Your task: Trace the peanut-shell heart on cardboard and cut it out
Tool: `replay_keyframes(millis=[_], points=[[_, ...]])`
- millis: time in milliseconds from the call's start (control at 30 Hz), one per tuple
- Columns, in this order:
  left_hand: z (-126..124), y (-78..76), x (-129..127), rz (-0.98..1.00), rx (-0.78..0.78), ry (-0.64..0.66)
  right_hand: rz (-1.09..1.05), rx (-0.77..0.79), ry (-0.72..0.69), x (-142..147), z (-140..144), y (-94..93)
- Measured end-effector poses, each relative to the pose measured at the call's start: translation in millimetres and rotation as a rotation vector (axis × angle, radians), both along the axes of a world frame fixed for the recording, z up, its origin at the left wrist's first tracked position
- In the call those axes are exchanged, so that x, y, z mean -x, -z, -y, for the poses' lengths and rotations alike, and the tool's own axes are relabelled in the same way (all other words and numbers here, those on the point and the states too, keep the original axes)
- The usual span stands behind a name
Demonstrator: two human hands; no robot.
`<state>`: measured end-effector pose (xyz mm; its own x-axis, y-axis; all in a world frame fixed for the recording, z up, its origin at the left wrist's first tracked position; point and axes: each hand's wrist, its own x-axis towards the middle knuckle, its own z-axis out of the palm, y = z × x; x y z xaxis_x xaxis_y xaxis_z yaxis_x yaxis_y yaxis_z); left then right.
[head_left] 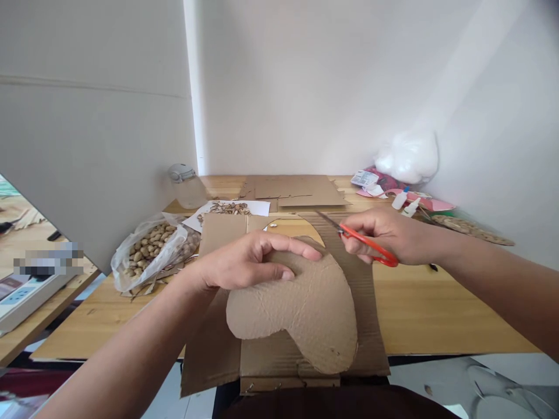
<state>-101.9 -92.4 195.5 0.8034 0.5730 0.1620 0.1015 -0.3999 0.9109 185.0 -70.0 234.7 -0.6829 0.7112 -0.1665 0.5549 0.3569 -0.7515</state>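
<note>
At the centre of the frame your left hand (pixel 253 259) is pinching the upper edge of a heart-shaped cardboard cutout (pixel 305 314), thumb beneath and fingers curled over it, while the cutout is lying over a larger cardboard sheet (pixel 367 326) on the wooden table (pixel 437 314). Just right of it, your right hand (pixel 384 235) is gripping red-handled scissors (pixel 362 240), fingers closed through the loops, the blades pointing toward the upper left. At middle left a clear plastic bag of nuts (pixel 151 247) is sitting near your left wrist.
</note>
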Motion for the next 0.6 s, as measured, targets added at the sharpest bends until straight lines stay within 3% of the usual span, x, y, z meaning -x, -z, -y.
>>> replay_keyframes(millis=[133,333,467,600], points=[[17,19.2,18,0.027,0.003,-0.2,-0.218,0.004,0.215,-21,8,24.3],[56,63.3,67,-0.008,0.199,-0.647,-0.189,-0.063,0.599,-76,22,101.3],[75,86.9,91,-0.008,0.185,-0.868,-0.124,-0.023,0.691,-94,40,138.4],[90,99.8,97,0.021,0.214,-0.989,-0.187,-0.006,0.733,-88,58,152.1]])
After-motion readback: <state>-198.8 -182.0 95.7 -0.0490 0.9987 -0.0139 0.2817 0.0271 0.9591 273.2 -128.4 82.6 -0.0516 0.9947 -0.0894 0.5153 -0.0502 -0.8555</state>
